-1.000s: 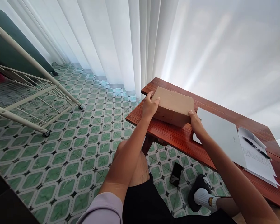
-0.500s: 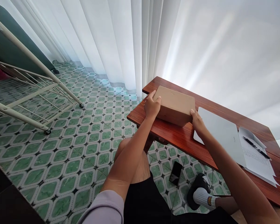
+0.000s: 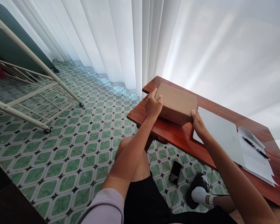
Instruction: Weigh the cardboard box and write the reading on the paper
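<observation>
Between my two hands is a closed brown cardboard box (image 3: 177,99), at the left end of a reddish wooden table (image 3: 172,132). My left hand (image 3: 153,104) grips its left end, thumb on the top edge and fingers around the side. On the opposite end, my right hand (image 3: 198,122) is closed with the thumb near the top corner. Whether the box's underside touches the tabletop is hard to tell. Just right of the box lies a closed silver laptop (image 3: 220,133), partly behind my right forearm.
Right of the laptop, printed papers (image 3: 256,158) carry a black pen (image 3: 255,147). A phone (image 3: 175,172) lies on the green tiled floor (image 3: 70,149) below the table. A white wheeled rack (image 3: 35,90) stands at left; white curtains (image 3: 107,40) hang behind.
The box has shifted slightly right and away from me, with both hands still on it. The laptop and papers look unchanged.
</observation>
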Motion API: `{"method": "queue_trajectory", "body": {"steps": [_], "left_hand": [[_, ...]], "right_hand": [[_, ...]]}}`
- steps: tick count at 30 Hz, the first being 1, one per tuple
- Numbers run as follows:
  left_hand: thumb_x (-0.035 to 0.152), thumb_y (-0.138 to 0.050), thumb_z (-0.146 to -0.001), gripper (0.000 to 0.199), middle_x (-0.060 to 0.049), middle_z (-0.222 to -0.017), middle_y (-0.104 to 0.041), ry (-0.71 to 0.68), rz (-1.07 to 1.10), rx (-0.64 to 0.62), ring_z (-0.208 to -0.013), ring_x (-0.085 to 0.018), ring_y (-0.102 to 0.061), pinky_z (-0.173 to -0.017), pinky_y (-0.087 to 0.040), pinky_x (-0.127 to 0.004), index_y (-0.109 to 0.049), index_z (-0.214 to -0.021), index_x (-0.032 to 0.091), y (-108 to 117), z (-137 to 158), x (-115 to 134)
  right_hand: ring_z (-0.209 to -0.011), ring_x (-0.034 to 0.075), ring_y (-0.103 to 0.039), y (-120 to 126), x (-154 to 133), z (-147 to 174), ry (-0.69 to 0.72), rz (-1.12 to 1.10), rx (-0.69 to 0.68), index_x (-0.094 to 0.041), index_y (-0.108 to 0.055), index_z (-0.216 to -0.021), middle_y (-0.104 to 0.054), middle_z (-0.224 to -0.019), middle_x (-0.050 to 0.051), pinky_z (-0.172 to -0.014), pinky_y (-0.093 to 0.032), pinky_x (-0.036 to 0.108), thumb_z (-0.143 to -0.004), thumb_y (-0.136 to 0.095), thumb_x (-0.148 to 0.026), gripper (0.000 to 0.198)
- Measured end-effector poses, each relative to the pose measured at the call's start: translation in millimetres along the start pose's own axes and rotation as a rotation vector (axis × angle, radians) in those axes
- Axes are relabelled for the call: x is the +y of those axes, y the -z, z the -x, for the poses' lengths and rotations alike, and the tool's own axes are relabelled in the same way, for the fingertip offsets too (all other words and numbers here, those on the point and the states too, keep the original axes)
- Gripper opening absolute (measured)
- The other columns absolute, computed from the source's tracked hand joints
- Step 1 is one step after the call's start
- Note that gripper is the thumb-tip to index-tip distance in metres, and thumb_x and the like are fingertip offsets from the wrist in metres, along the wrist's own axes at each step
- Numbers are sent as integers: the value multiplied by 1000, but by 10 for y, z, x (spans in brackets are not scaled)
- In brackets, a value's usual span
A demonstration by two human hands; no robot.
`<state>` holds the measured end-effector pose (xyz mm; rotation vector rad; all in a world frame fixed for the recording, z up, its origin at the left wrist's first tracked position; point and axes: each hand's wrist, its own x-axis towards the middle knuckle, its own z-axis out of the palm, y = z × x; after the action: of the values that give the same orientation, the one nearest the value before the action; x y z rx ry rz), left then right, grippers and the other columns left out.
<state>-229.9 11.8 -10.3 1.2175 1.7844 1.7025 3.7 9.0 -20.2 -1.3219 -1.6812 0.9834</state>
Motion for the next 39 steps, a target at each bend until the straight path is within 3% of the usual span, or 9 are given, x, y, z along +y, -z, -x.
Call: {"method": "queue_trajectory", "body": {"steps": [9,22,27,31,39], "left_hand": [[25,-56,-86,47,-5,-139,-61,-81,54,72,-130,-28,-56,-113,-44,-46,-62,-132,22,-7,3,-2],[39,-58,-91,46,-7,-142,-59,-250,175,-20,-134,-25,-52,-117,-41,-40,-58,-134,22,-137,118,30],[52,-53,-95,50,-5,-144,-57,-325,225,-40,-136,-25,-51,-116,-43,-38,-57,-135,24,-209,170,52],[59,-47,-97,54,-5,-146,-56,-383,266,-66,-139,-23,-48,-118,-40,-37,-56,-137,24,-265,236,81],[63,-38,-97,59,-2,-148,-53,-381,326,-252,-142,-23,-45,-120,-37,-36,-55,-140,26,-382,365,157]], "right_hand": [[-146,23,-33,-6,-33,4,93,-40,3,-34,-40,-148,-42,-155,-1,-124,-24,45,-98,-38,-63,57],[-143,27,-38,308,-28,42,213,56,92,-32,-38,-150,-46,-151,5,-121,-30,50,-97,-42,-66,64],[-123,32,-55,447,-85,143,251,144,101,-27,-39,-150,-56,-138,12,-100,-51,50,-83,-66,-67,83],[-108,31,-61,564,-7,198,212,153,124,-26,-37,-151,-59,-130,13,-85,-56,46,-75,-76,-64,94],[-106,31,-62,835,145,322,249,191,284,-23,-53,-136,-64,-122,14,-81,-58,45,-76,-73,-66,77]]}}
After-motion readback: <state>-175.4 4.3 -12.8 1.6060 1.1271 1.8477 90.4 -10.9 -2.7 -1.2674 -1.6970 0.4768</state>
